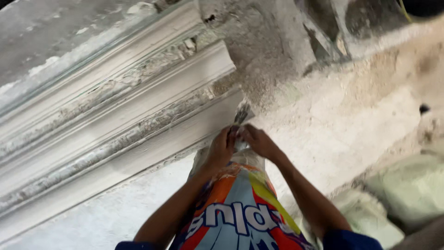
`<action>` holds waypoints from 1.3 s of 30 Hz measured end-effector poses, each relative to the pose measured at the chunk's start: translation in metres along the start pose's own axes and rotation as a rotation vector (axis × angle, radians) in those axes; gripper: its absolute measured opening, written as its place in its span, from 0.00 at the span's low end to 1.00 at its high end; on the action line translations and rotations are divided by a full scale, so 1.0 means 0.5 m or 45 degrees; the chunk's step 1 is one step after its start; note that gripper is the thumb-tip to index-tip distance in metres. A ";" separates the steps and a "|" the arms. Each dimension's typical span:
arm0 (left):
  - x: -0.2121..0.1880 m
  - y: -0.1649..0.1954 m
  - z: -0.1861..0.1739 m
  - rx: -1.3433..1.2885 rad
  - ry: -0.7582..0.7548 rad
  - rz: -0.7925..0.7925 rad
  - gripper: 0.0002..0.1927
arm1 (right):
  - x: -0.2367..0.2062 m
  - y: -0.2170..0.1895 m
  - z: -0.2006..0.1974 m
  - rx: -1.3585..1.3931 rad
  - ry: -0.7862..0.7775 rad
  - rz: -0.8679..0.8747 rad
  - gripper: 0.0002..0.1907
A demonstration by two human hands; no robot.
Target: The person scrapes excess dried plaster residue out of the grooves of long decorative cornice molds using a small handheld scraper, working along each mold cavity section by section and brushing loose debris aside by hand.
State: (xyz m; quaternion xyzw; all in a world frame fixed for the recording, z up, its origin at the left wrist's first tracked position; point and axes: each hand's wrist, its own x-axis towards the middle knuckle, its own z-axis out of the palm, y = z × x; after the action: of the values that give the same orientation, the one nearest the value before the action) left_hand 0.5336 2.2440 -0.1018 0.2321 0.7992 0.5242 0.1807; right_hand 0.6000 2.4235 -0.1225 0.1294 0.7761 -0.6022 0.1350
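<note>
A large colourful sack (240, 208), blue, orange, yellow and red, stands between my forearms on a dusty floor. My left hand (221, 149) and my right hand (259, 141) both grip the sack's gathered top, close together. A twisted tail of the sack's neck (242, 112) sticks up beyond my fingers. Both arms wear dark blue sleeves at the bottom edge.
A long white moulded cornice piece (115, 120) with stepped profiles lies diagonally at the left. Pale greenish filled sacks (407, 190) lie at the right. Rough grey concrete and rubble (277, 46) fill the top. The floor (351, 125) is coated in white dust.
</note>
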 end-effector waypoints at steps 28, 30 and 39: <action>-0.514 -0.369 -0.330 -1.225 0.884 -1.155 0.13 | 0.033 -0.206 0.442 -0.848 -0.948 0.369 0.26; -0.470 -0.375 -0.353 -1.558 0.865 -0.940 0.12 | 0.024 -0.206 0.476 -0.846 -0.944 0.336 0.25; -0.596 -0.301 -0.361 -1.356 0.648 -0.876 0.10 | 0.002 -0.168 0.541 -0.825 -0.967 0.293 0.23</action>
State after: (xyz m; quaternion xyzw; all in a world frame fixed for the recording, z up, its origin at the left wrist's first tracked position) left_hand 0.6567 1.8891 -0.1575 -0.2861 0.4781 0.7970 0.2332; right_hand 0.5827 2.1409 -0.1116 -0.0623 0.7999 -0.3165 0.5060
